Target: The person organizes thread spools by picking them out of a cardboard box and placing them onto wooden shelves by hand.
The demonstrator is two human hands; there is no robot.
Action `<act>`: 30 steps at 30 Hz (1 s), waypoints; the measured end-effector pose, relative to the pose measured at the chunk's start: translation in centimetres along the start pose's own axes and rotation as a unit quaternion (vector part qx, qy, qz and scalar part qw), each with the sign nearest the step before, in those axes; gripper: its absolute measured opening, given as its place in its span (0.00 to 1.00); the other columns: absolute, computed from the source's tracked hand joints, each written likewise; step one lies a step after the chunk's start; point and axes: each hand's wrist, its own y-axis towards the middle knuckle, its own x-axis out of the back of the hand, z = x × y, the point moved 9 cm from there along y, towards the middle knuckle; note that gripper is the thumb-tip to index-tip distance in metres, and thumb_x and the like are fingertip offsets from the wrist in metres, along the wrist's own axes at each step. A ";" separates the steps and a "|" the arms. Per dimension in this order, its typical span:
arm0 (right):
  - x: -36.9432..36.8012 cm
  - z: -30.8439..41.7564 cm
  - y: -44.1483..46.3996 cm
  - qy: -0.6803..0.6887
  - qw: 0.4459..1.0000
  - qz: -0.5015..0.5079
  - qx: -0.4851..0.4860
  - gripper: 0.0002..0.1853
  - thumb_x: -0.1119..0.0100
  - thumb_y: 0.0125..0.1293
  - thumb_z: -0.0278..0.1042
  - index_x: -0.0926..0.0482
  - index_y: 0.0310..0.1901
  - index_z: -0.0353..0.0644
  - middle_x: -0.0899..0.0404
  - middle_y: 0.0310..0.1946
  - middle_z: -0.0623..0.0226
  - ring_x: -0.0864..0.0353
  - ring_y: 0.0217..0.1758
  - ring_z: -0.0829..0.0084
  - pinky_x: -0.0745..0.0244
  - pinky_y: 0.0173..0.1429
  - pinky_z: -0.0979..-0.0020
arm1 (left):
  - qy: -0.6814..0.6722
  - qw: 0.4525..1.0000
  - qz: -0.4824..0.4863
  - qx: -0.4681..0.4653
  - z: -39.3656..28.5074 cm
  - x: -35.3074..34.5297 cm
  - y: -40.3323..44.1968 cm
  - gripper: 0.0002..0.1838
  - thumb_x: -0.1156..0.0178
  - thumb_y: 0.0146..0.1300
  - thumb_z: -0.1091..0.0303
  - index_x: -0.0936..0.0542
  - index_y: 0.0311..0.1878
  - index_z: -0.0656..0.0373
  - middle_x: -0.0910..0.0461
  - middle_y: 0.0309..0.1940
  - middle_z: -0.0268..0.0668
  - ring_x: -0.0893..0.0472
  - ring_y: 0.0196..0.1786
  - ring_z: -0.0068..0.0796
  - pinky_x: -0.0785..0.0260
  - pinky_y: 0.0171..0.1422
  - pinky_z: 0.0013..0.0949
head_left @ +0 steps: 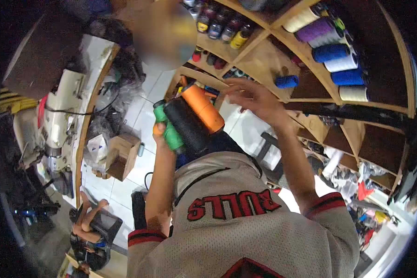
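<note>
My left hand (160, 133) is closed around a bundle of thread spools in front of my waist. In it are a green thread spool (172, 134), a large black thread spool (186, 121) and an orange thread spool (204, 109), lying side by side at a slant. Most of the fingers are hidden behind the spools. Raised by the wooden shelves, my right hand (251, 96) is open and holds nothing, its fingers apart and slightly bent. A blue thread spool (287, 82) lies in a shelf compartment just beyond it.
Wooden shelves (306, 55) hold white, purple and blue spools, with several bottles (222, 27) farther along. To the left, a sewing machine (62, 106) stands on a table. A cardboard box (123, 157) sits on the tiled floor, and a person (90, 231) sits at lower left.
</note>
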 end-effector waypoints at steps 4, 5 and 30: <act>-2.6 1.9 0.5 -0.149 0.988 -0.013 0.040 0.25 0.39 0.58 0.46 0.27 0.54 0.39 0.21 0.41 0.63 0.23 0.42 0.76 0.27 0.43 0.75 | -0.006 0.995 -0.003 0.102 3.4 -2.1 0.4 0.43 0.33 0.36 0.54 0.34 0.58 0.66 0.25 0.48 0.46 0.22 0.48 0.40 0.30 0.56 0.41; -2.4 1.6 0.5 -0.133 0.991 0.000 -0.001 0.25 0.39 0.59 0.44 0.27 0.54 0.38 0.22 0.42 0.64 0.24 0.43 0.75 0.29 0.46 0.74 | -0.011 0.992 0.004 0.126 4.3 -1.3 0.3 0.44 0.33 0.36 0.55 0.35 0.58 0.66 0.26 0.49 0.46 0.23 0.48 0.41 0.30 0.56 0.42; 30.6 -15.6 5.2 -0.600 0.722 -0.276 -0.207 0.20 0.51 0.66 0.50 0.24 0.36 0.38 0.23 0.30 0.72 0.25 0.32 0.78 0.30 0.39 0.74 | -0.108 0.992 0.045 0.052 5.3 -0.9 2.4 0.54 0.31 0.33 0.52 0.45 0.65 0.61 0.31 0.49 0.53 0.27 0.51 0.49 0.32 0.56 0.56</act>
